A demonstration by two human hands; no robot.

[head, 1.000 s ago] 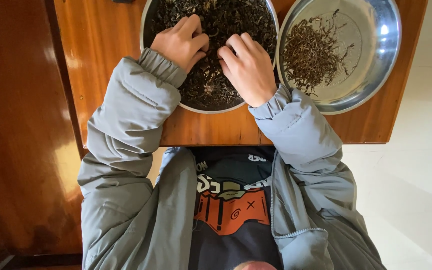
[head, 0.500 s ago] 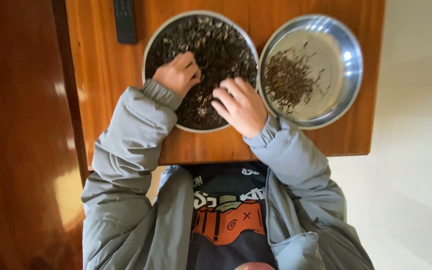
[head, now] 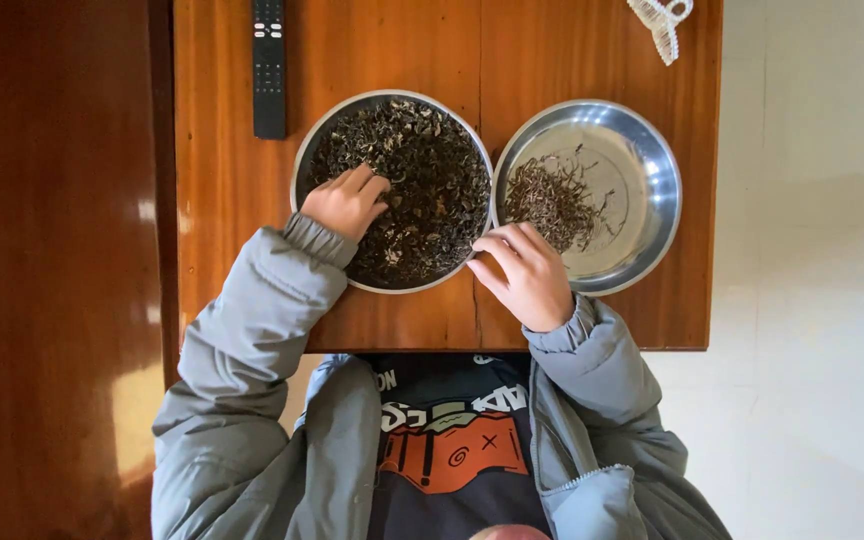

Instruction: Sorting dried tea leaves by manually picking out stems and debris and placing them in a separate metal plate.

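We are seeing a round metal bowl [head: 304,165] heaped with dark dried leaves [head: 417,180], touching a shinier steel bowl [head: 652,170] holding thin stems [head: 550,200].

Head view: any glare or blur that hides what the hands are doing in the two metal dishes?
Head view is sharp and evenly lit. Glare brightens the steel right dish without hiding the stems heaped in it. The leaves in the left dish read dark, yet the left hand among them and the right hand at the rim show clearly.
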